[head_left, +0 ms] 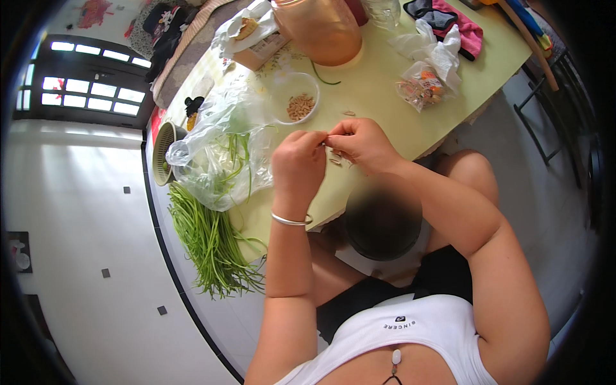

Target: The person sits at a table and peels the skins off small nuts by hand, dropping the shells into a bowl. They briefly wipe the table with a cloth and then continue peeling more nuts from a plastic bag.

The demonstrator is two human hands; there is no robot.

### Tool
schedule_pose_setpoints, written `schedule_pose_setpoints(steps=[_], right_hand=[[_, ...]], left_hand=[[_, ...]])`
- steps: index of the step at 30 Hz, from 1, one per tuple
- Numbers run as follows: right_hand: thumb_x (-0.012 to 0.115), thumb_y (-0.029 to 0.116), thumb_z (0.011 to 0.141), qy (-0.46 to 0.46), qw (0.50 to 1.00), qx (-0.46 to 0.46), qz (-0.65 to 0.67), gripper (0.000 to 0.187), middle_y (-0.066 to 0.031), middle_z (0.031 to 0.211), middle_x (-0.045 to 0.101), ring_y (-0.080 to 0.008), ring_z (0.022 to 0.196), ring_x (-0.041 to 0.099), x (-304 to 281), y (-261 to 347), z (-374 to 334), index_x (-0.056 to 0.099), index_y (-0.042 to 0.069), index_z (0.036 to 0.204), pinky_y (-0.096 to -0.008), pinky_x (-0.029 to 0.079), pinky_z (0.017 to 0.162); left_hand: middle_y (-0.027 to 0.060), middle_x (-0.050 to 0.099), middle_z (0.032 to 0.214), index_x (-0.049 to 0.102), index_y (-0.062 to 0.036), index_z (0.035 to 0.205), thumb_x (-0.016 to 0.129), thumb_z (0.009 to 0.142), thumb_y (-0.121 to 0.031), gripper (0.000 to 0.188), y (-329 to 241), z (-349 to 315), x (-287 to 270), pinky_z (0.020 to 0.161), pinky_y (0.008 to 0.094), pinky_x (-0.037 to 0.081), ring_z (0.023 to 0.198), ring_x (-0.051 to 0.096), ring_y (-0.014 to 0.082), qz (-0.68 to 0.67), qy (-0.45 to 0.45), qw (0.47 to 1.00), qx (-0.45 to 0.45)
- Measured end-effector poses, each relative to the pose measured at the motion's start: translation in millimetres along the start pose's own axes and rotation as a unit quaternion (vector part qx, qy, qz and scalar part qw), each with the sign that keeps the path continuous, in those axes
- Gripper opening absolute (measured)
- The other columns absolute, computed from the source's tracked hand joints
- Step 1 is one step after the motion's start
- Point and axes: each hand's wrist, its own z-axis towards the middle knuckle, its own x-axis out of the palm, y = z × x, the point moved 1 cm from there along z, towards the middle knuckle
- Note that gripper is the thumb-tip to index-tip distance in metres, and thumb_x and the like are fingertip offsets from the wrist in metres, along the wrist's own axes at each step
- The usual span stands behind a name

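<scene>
My left hand (299, 165) and my right hand (362, 144) meet fingertip to fingertip above the table's near edge. Both are closed in a pinch, and whatever small thing sits between the fingertips is mostly hidden. Several small tan pieces (335, 162) lie on the table just under my right hand, and another piece (348, 113) lies beyond it. Past my left hand stands a clear round bowl (278, 101), partly filled with tan, elongated pieces like peanuts (300, 108).
Long green stalks (208, 244) hang over the table's left edge beside a clear plastic bag (221, 163) and a basket (163, 154). Farther back are a large amber jar (321, 32) and a cardboard box (260, 51). Snack packets (422, 86) lie right; a dark round container (383, 224) is below my hands.
</scene>
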Motion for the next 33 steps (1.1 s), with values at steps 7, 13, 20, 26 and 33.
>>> schedule_pose_setpoints(steps=[7, 13, 20, 26, 33], right_hand=[[0.064, 0.009, 0.081, -0.033, 0.999, -0.036, 0.009, 0.011, -0.0032, 0.073, 0.063, -0.0083, 0.064, 0.054, 7, 9, -4, 0.066, -0.002, 0.084, -0.0246, 0.046, 0.059], [0.062, 0.006, 0.079, -0.073, 0.986, -0.131, -0.067, 0.008, -0.0028, 0.072, 0.062, -0.0082, 0.064, 0.054, 9, -3, 1, 0.064, -0.002, 0.081, -0.0243, 0.045, 0.058], [0.062, 0.007, 0.080, -0.007, 0.998, -0.069, -0.003, 0.008, -0.0008, 0.068, 0.059, -0.0050, 0.059, 0.049, 1, 12, -2, 0.063, 0.000, 0.079, -0.0216, 0.040, 0.052], [0.062, 0.008, 0.081, 0.062, 0.994, 0.004, 0.090, 0.008, 0.0013, 0.068, 0.058, -0.0031, 0.054, 0.043, -3, 22, -1, 0.063, 0.001, 0.080, -0.0201, 0.032, 0.047], [0.064, 0.009, 0.079, 0.054, 0.998, -0.011, 0.037, 0.007, 0.0008, 0.068, 0.058, -0.0033, 0.053, 0.044, 0, 27, -3, 0.064, 0.001, 0.080, -0.0202, 0.032, 0.046]], left_hand=[[0.0140, 0.065, 0.073, 0.069, -0.0035, 0.083, 0.071, 0.074, -0.002, 0.009, -9, -3, 2, 0.059, 0.0322, 0.051, 0.064, 0.064, 0.0266, -0.014, -0.053, 0.998, -0.023], [0.0142, 0.065, 0.070, 0.069, -0.0035, 0.081, 0.068, 0.075, -0.001, 0.007, -19, -5, 9, 0.057, 0.0348, 0.050, 0.064, 0.063, 0.0294, 0.042, -0.045, 0.997, -0.040], [0.0117, 0.068, 0.072, 0.070, -0.0009, 0.087, 0.068, 0.076, 0.003, 0.012, -17, -9, 13, 0.054, 0.0297, 0.050, 0.060, 0.065, 0.0219, -0.040, -0.071, 0.995, -0.054], [0.0119, 0.070, 0.076, 0.069, 0.0039, 0.095, 0.069, 0.076, 0.008, 0.019, 0, -6, 0, 0.056, 0.0227, 0.054, 0.062, 0.067, 0.0140, -0.436, -0.019, 0.862, -0.257], [0.0136, 0.070, 0.080, 0.067, 0.0020, 0.095, 0.071, 0.076, 0.005, 0.019, 23, -4, 1, 0.056, 0.0248, 0.056, 0.062, 0.067, 0.0162, -0.552, 0.034, 0.767, -0.326]])
